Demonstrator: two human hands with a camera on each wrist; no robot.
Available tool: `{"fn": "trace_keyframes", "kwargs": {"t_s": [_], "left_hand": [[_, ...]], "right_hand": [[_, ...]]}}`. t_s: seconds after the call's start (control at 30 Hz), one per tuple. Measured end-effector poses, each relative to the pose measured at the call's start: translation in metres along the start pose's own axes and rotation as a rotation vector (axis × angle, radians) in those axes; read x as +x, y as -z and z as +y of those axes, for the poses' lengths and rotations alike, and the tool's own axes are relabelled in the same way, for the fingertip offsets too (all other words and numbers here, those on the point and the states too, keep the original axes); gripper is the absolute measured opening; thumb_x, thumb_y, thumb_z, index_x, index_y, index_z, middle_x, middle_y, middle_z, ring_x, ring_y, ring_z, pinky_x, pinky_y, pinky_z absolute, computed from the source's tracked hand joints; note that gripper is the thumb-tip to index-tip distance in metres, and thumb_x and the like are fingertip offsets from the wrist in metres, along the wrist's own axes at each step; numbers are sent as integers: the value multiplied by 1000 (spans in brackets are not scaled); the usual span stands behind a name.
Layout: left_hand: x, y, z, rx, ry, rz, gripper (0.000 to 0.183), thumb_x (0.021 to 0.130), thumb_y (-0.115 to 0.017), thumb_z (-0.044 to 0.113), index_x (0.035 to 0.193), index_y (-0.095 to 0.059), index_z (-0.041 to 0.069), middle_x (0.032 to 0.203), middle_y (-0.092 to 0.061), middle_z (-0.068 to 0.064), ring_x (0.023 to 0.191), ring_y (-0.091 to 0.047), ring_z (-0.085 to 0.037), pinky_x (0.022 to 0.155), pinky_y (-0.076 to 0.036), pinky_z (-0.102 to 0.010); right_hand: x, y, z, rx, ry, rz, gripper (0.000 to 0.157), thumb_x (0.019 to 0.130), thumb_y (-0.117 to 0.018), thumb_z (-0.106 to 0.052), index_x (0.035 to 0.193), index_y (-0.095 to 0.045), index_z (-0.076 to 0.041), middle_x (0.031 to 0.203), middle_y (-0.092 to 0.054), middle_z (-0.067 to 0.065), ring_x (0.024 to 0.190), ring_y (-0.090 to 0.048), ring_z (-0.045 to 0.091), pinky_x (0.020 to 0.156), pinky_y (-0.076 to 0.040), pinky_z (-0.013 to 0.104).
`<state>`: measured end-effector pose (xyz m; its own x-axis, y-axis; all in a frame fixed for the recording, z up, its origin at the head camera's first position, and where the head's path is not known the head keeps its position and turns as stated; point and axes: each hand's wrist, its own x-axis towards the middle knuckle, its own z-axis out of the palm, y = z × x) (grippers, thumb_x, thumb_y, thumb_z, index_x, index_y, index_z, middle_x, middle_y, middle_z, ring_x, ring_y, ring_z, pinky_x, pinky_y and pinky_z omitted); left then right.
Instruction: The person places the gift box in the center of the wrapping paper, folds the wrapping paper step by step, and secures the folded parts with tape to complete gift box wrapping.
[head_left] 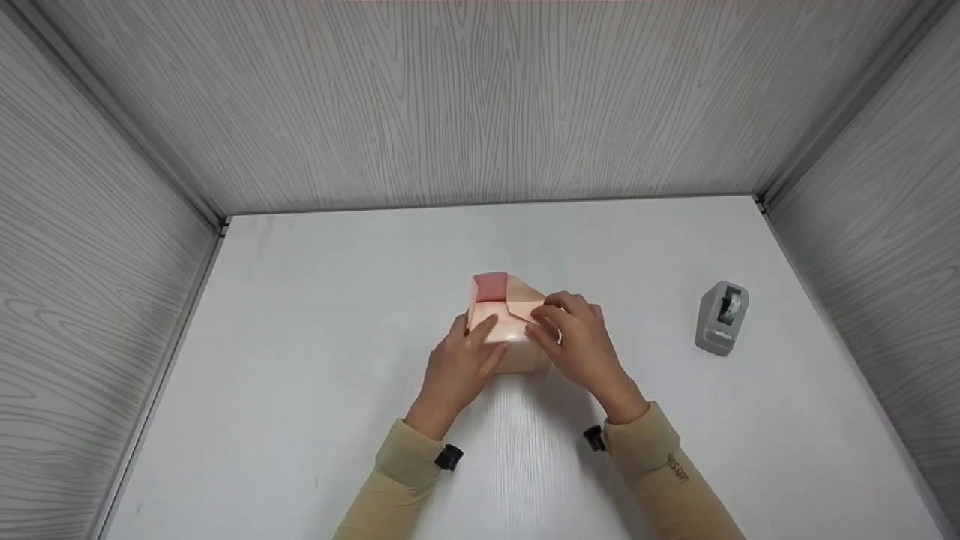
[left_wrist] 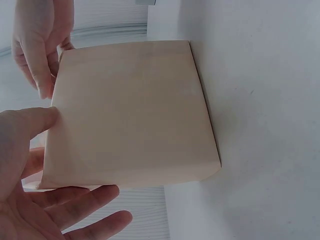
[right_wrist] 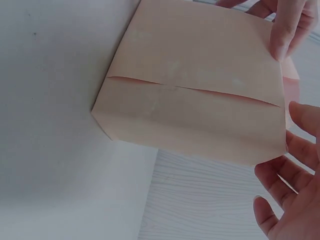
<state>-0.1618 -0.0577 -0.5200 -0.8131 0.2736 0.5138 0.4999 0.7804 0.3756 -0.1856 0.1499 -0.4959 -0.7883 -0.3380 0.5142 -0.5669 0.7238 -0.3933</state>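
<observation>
A boxy, peach-pink paper package stands upright in the middle of the table, its upper end partly open at the far side, showing darker pink paper. My left hand holds it from the left, thumb at the near upper edge and some fingers spread along the side. On the right, my right hand pinches a folded paper flap at the top. A broad plain face fills the left wrist view. In the right wrist view, a slightly gaping seam crosses another face.
A grey tape dispenser stands to the right on the white table. Grey wood-grained panels rise at the back and both sides. Black wrist straps show at the cuffs of the tan sleeves.
</observation>
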Motion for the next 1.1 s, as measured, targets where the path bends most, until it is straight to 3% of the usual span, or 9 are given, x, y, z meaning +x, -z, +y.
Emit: {"fn": "trace_keyframes", "kwargs": {"t_s": [0.1,0.63,1.0,1.1], "left_hand": [[1,-1,0,-1,-2,2,41,92,-71,30,124,-66,5,106,-57,-22,81,-65,-28,65,-57,-39],[2,3,5,-15,50,-50,45,93,-69,32,129,-63,5,115,-56,-24,91,-66,-30,73,-57,-39],[1,10,5,-43,81,-143,53,96,-62,41,137,-56,7,127,-51,-26,100,-64,-33,78,-55,-44],[-1,13,5,-44,94,-172,56,97,-61,40,144,-49,12,132,-48,-26,105,-62,-34,80,-55,-45]], "right_hand": [[-1,-2,-2,-48,14,-43,25,91,-72,-30,104,-75,-8,107,-62,6,100,-56,25,81,-42,46],[-6,-1,0,-201,124,-109,35,95,-63,-40,123,-70,-20,115,-59,9,107,-52,34,81,-43,54],[-18,-3,0,-306,138,-163,50,93,-63,-46,137,-58,-22,125,-52,7,116,-48,34,83,-41,54],[-19,-5,-1,-304,132,-165,52,93,-64,-46,138,-57,-21,126,-51,7,118,-47,34,84,-41,54]]}}
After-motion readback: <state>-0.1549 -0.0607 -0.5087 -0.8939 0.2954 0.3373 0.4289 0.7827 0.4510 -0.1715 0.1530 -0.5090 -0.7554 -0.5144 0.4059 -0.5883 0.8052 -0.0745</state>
